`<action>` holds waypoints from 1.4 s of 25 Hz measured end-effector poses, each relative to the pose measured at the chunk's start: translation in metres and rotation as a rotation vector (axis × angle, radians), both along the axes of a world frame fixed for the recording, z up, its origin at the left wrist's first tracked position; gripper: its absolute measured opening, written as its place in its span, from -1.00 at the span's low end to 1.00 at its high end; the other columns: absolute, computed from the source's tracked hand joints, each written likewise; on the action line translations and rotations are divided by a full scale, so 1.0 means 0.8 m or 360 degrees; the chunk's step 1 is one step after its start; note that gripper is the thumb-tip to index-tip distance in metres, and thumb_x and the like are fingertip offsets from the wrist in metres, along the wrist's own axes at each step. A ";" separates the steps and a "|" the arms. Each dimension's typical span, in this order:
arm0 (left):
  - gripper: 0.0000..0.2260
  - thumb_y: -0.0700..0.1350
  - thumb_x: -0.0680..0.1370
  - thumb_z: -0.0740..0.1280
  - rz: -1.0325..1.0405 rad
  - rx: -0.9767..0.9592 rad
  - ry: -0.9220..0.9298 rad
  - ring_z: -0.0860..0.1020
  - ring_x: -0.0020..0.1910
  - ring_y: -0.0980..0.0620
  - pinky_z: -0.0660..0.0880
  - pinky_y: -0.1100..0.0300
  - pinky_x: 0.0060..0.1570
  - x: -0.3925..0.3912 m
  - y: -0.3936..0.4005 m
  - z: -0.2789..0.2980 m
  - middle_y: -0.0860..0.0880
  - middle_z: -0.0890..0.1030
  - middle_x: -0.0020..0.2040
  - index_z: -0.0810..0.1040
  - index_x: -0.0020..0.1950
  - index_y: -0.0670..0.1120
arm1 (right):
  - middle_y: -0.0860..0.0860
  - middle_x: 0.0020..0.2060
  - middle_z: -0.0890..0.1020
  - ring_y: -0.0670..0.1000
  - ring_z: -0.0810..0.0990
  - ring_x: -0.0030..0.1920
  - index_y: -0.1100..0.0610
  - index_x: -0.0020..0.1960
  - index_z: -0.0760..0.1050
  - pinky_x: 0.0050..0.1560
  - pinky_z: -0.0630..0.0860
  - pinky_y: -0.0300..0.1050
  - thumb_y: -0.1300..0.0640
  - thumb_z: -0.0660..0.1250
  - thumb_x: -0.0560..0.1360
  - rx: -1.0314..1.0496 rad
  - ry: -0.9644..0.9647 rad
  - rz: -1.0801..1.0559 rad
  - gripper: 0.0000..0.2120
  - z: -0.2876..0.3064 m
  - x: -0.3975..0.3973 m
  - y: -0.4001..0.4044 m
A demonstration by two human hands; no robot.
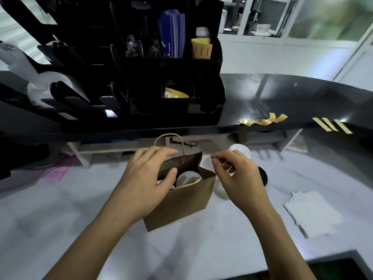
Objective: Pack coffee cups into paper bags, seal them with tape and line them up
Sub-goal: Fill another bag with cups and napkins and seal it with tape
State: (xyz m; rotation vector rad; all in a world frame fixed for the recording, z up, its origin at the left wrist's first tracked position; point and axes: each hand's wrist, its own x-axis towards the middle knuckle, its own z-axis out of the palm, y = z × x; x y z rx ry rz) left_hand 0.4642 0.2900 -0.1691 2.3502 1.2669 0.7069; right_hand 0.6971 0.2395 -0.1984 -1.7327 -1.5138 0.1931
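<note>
The paper bag [181, 201] stands open near the middle of the white counter [60, 219], its looped handle [169, 138] sticking up at the far side. Inside it a white cup [188, 177] shows through the mouth. The left hand [148, 178] grasps the bag's top edge on the left, thumb down inside the opening and fingers curled over the far rim. The right hand [240, 178] hovers just right of the bag with thumb and forefinger pinched together; whether they hold anything I cannot tell. Behind that hand sit another white cup [241, 151] and a black lid [264, 175], partly hidden.

Toward the counter's right edge lies a stack of white paper [314, 213]. Above, along the front edge of the black shelf [282, 93], stick crumpled tape pieces [262, 120] and three straight tape strips [333, 125]. A black organiser [141, 67] fills the shelf's left part, holding blue packets [171, 33].
</note>
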 end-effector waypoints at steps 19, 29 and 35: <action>-0.73 0.04 0.61 0.26 -0.0709 0.0117 -0.0157 0.34 0.23 0.15 0.27 0.30 0.17 0.175 -0.058 0.009 0.23 0.50 0.19 0.50 0.30 0.13 | -0.21 -0.12 0.59 -0.14 0.60 -0.10 -0.14 0.02 0.62 -0.12 0.51 -0.25 0.02 0.37 0.59 -0.0034 0.0122 -0.0594 -0.92 -0.014 0.107 -0.161; -0.73 -0.02 0.61 0.31 -0.0778 -0.0067 -0.0118 0.36 0.15 0.15 0.33 0.20 0.21 0.354 -0.109 -0.040 0.22 0.50 0.11 0.52 0.31 0.08 | -0.22 -0.13 0.61 -0.16 0.60 -0.11 -0.08 -0.01 0.63 -0.12 0.55 -0.15 0.08 0.39 0.59 -0.0176 0.0179 -0.0796 -0.93 -0.047 0.284 -0.228; -0.72 0.00 0.61 0.30 -0.0767 -0.0139 -0.0011 0.38 0.20 0.13 0.29 0.27 0.20 0.417 -0.122 -0.081 0.21 0.53 0.16 0.51 0.33 0.11 | -0.18 -0.14 0.61 -0.13 0.60 -0.14 -0.09 -0.04 0.61 -0.11 0.58 -0.06 0.07 0.39 0.58 -0.0287 0.0223 -0.0849 -0.93 -0.088 0.358 -0.245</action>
